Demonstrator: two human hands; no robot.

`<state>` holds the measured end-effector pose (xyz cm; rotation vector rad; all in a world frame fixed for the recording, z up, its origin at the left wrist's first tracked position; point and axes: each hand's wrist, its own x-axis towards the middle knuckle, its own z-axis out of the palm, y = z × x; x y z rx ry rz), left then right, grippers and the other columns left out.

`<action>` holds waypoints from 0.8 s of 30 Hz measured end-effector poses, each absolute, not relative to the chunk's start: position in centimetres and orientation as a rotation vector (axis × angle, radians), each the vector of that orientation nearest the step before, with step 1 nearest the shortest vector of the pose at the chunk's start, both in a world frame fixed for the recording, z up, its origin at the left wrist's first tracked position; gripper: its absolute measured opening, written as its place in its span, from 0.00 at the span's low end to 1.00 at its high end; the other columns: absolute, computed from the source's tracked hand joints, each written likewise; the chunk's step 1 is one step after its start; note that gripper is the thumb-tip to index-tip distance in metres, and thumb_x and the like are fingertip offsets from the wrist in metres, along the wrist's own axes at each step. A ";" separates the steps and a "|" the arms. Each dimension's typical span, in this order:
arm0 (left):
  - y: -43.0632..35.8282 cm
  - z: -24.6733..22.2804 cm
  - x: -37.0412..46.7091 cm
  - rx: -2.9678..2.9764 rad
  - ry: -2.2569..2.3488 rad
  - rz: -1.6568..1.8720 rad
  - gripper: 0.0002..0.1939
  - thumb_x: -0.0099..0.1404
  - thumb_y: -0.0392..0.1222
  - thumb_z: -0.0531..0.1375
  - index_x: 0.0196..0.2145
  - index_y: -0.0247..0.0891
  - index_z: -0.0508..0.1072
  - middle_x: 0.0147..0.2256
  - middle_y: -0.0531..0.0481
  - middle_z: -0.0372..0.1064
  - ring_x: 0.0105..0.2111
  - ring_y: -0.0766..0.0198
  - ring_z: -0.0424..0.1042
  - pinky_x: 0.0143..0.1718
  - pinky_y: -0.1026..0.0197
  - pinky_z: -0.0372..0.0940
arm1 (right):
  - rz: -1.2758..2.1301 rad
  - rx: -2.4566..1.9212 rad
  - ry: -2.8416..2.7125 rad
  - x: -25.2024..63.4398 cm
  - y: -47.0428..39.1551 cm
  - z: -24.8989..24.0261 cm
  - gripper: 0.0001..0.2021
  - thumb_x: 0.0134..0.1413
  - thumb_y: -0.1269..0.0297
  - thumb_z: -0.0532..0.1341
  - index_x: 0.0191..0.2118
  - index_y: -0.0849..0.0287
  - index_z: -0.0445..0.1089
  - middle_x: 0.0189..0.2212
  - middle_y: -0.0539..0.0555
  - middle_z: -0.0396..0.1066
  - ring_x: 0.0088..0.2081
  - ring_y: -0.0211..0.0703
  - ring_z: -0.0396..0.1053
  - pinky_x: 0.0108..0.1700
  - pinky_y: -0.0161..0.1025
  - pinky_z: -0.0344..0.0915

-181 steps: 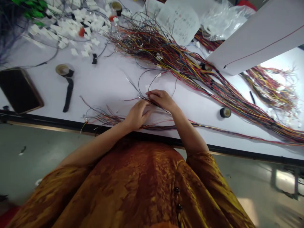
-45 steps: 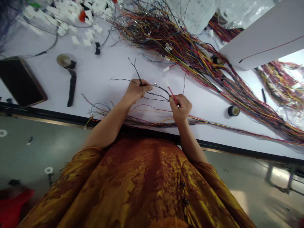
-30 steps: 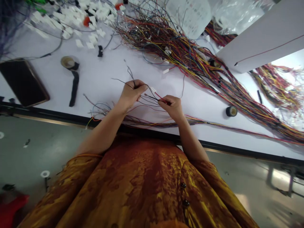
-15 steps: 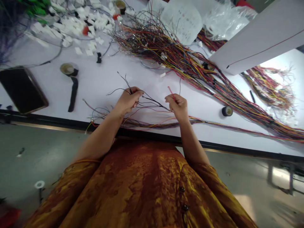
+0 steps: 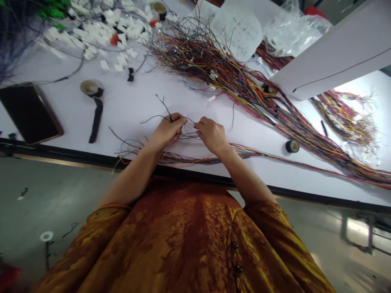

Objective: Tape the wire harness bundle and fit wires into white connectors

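My left hand [image 5: 168, 131] pinches several thin black wires [image 5: 166, 106], whose loose ends stick out up and to the left of the fingers. Close on its right, my right hand [image 5: 211, 133] is closed with its fingertips on a dark wire near the left fingertips. A small pale patch shows between the two hands, too small to make out. Beneath both wrists a bundle of coloured wires [image 5: 253, 154] runs along the table's front edge.
A large heap of coloured wires [image 5: 226, 77] crosses the back and right. White connectors [image 5: 91, 36] lie scattered at the back left. A phone [image 5: 30, 114] and a tape roll [image 5: 91, 88] are at the left, another tape roll [image 5: 292, 146] at the right. A white post [image 5: 330, 53] stands at back right.
My right hand has moved left and slightly up, close to my left hand. The red piece seen in it earlier no longer shows. My left hand stays nearly in place on the black wires.
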<state>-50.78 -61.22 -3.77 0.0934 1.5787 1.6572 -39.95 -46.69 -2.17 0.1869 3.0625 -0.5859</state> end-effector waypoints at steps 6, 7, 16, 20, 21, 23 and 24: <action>-60.8 -3.4 -51.0 -0.030 1.526 1.679 0.08 0.57 0.35 0.63 0.25 0.37 0.67 0.14 0.62 0.50 0.11 0.78 0.44 0.11 0.71 0.37 | -0.752 0.248 3.049 -40.3 -47.2 -2.2 0.10 0.65 0.71 0.55 0.38 0.60 0.74 0.36 0.57 0.68 0.35 0.41 0.63 0.36 0.39 0.58; -60.9 -3.4 -51.0 -0.042 1.527 1.695 0.07 0.58 0.35 0.63 0.25 0.37 0.67 0.13 0.62 0.49 0.11 0.77 0.44 0.11 0.71 0.37 | -0.901 0.247 3.048 -40.2 -46.9 -2.2 0.07 0.64 0.70 0.57 0.35 0.60 0.72 0.35 0.55 0.68 0.35 0.40 0.63 0.37 0.39 0.59; -60.7 -4.3 -50.3 -0.191 1.396 1.862 0.07 0.58 0.34 0.63 0.24 0.35 0.69 0.15 0.60 0.54 0.11 0.77 0.51 0.11 0.72 0.45 | -2.845 0.930 2.037 -37.8 -42.1 -3.6 0.13 0.59 0.49 0.63 0.37 0.53 0.67 0.32 0.47 0.70 0.39 0.36 0.73 0.48 0.40 0.72; -62.1 -4.2 -50.6 -0.223 1.380 1.834 0.08 0.55 0.32 0.64 0.22 0.35 0.69 0.17 0.58 0.58 0.13 0.77 0.56 0.12 0.73 0.50 | -2.877 1.037 1.799 -37.9 -42.3 -3.9 0.16 0.55 0.48 0.67 0.38 0.54 0.68 0.31 0.47 0.72 0.36 0.35 0.74 0.44 0.37 0.74; -63.3 -4.0 -50.9 -0.211 1.399 1.813 0.06 0.55 0.33 0.65 0.24 0.35 0.70 0.19 0.56 0.63 0.15 0.75 0.62 0.13 0.73 0.54 | -2.842 1.016 1.801 -38.2 -42.6 -4.0 0.16 0.55 0.48 0.67 0.38 0.55 0.67 0.31 0.47 0.72 0.34 0.34 0.74 0.42 0.36 0.74; -66.8 -3.0 -51.8 -0.155 1.517 1.769 0.04 0.56 0.38 0.66 0.30 0.36 0.75 0.29 0.51 0.74 0.24 0.69 0.73 0.19 0.71 0.65 | -2.771 0.914 1.856 -38.8 -43.2 -4.1 0.17 0.55 0.47 0.67 0.38 0.55 0.67 0.28 0.46 0.69 0.28 0.31 0.70 0.36 0.32 0.71; -68.9 -2.2 -52.3 -0.103 1.620 1.716 0.07 0.57 0.42 0.66 0.33 0.38 0.77 0.36 0.49 0.77 0.30 0.65 0.77 0.22 0.69 0.69 | -2.730 0.841 1.905 -39.2 -43.5 -4.3 0.17 0.55 0.47 0.66 0.38 0.56 0.68 0.26 0.45 0.67 0.26 0.30 0.67 0.32 0.31 0.68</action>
